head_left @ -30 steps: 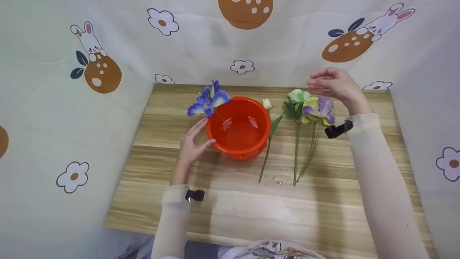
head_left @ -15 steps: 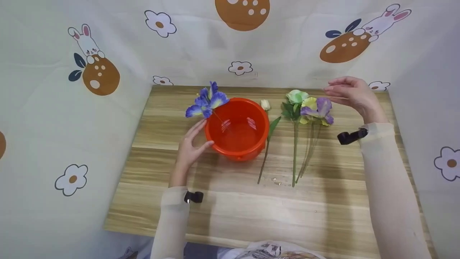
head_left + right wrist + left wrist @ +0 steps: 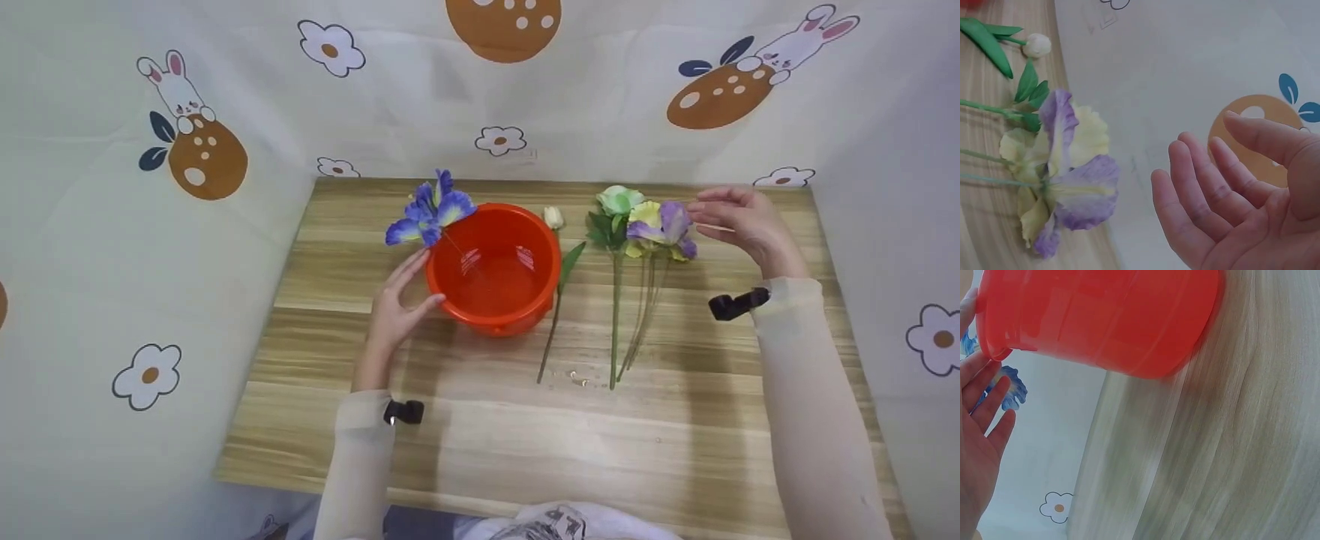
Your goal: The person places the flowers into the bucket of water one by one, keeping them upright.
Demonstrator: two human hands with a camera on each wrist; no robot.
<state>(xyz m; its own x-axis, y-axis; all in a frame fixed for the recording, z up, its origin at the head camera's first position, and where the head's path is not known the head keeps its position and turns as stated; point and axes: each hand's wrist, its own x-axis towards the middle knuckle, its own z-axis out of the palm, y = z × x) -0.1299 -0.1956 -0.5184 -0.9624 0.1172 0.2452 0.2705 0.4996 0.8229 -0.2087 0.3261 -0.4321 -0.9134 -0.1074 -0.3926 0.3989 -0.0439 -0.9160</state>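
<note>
Bucket (image 3: 501,319), red plastic, one; upright at the centre of the head view, on a wood-grain bench (image 3: 525,442).

Blue iris (image 3: 431,214), artificial-looking, one; bloom over the bucket's upper-left rim, stem inside.

Left grip (image 3: 394,309): thumb and fingers spread apart, fairly straight, resting against the bucket's left side; position unchanged over the last second.

Right grip (image 3: 750,226), principal change: shifted rightward and lowered in the frame, from over the blooms to just beside the purple-and-yellow bloom (image 3: 664,229), upper right. Fingers loosely bent, apart, nothing held; a gap to the petals shows in the right wrist view.

Also lying on the bench: pale green rose (image 3: 620,201), left of that bloom; white tulip (image 3: 553,217), just right of the bucket.

Bearing on the work, as judged: right grip better placed for the purple-and-yellow bloom; bucket steadied; its contents unaltered, one flower.
</note>
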